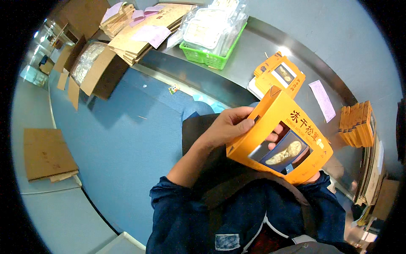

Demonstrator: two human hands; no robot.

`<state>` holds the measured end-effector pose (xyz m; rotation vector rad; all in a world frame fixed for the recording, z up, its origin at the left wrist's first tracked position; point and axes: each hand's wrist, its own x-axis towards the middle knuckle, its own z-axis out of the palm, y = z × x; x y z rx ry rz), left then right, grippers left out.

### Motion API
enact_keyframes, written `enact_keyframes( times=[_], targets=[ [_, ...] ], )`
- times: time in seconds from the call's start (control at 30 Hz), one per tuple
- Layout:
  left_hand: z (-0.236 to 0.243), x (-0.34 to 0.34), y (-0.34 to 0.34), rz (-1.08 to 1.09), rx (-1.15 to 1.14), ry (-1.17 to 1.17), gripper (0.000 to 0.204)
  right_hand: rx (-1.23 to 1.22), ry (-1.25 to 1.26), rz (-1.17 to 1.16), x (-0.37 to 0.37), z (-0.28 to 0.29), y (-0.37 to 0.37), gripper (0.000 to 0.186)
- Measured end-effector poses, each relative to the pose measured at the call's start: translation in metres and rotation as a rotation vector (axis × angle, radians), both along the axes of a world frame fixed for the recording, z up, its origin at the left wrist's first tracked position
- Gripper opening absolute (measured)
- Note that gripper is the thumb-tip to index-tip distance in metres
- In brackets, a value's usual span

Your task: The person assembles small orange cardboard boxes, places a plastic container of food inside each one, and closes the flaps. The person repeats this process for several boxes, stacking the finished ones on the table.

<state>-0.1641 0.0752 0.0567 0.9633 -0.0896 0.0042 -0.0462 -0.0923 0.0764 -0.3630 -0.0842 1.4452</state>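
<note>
An orange-yellow carton box [319, 148] with a cut-out window is held up tilted in front of my body. A mushroom picture [284, 151] shows at its window. My left hand [231, 126] grips the box's upper left edge, thumb on the front and fingers curled over the open end. My right hand [275, 134] is mostly hidden by the box; several of its fingertips show through the window, and its wrist comes out below the lower right edge. Whether those fingers are inside the box or behind it, I cannot tell. Just beyond lie more flattened orange boxes [292, 86] on the metal table.
On the metal table [258, 38] stands a green basket [211, 59] of clear plastic trays. Flat cardboard [146, 36] with pink papers lies left of it. A pink slip [323, 100] and a row of orange boxes [356, 125] are at right. An open carton [95, 72] stands at far left.
</note>
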Motion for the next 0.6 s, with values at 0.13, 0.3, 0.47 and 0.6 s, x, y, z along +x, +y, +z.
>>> enact_keyframes(
  times=[0.13,0.3,0.47,0.6],
  targets=[
    [-0.008,-0.002,0.002,0.25,0.365,0.003,0.031,-0.015,0.027,0.018,-0.006,-0.003,-0.002,0.049],
    [-0.002,-0.015,0.005,0.51,0.913,-0.149,0.034,-0.05,-0.256,-0.06,-0.003,-0.026,-0.034,0.04],
    [0.057,-0.037,0.023,0.61,1.295,-0.001,0.037,-0.539,-0.578,-0.233,0.07,-0.104,-0.164,0.037],
    [0.101,-0.031,0.011,0.515,1.612,-0.04,0.027,-0.41,-1.243,-0.624,0.068,-0.001,-0.104,0.061]
  ],
)
